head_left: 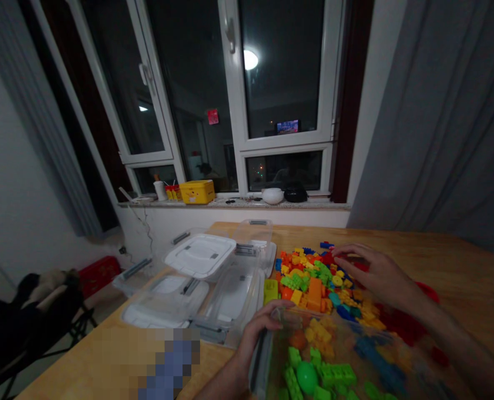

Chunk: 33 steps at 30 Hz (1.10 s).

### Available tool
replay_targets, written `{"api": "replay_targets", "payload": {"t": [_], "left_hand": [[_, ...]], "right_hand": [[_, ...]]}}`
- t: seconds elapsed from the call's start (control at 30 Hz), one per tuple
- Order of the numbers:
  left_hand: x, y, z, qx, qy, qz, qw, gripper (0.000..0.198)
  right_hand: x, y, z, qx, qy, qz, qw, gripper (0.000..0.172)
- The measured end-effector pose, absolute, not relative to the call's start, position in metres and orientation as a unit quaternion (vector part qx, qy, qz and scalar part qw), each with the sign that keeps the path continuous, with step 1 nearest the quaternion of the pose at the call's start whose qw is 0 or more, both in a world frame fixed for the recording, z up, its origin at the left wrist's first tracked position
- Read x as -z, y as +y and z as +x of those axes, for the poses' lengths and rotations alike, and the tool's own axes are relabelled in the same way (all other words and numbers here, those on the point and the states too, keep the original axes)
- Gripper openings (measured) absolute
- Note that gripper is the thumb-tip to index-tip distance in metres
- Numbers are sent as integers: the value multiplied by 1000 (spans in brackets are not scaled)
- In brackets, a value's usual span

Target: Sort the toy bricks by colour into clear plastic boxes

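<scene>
The rim of a clear plastic storage box (334, 333) is gripped by the fingers (272, 309) of the left hand (260, 331), curled shut over the edge. Green, yellow and blue toy building blocks (334, 373) are seen inside it. The right hand (380, 275) is held half open, fingers spread, at a heap of coloured blocks (317, 283) on the wooden worktop (459, 266); contact cannot be told. At least three further clear boxes (234, 300) lie beside the heap.

Left hand (261, 330) and right hand (380, 275), both apparently bare
</scene>
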<state>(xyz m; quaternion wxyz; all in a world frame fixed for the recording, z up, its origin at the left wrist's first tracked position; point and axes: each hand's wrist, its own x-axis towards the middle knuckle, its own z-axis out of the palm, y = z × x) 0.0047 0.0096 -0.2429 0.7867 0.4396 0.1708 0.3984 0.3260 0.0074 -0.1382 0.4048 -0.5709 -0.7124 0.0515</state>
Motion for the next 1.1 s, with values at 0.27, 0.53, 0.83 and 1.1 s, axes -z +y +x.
{"api": "replay_targets", "payload": {"t": [0.27, 0.53, 0.83, 1.1], "left_hand": [[246, 9, 2, -403, 173, 438, 785, 40], [248, 12, 5, -412, 174, 437, 780, 34], [241, 10, 4, -399, 178, 445, 782, 42], [243, 11, 5, -408, 179, 440, 780, 41]], "right_hand": [[219, 65, 398, 35, -631, -683, 365, 43], [271, 76, 418, 7, -670, -700, 247, 50], [306, 87, 419, -18, -618, -767, 170, 67], [305, 92, 419, -14, -612, -776, 151, 71]]}}
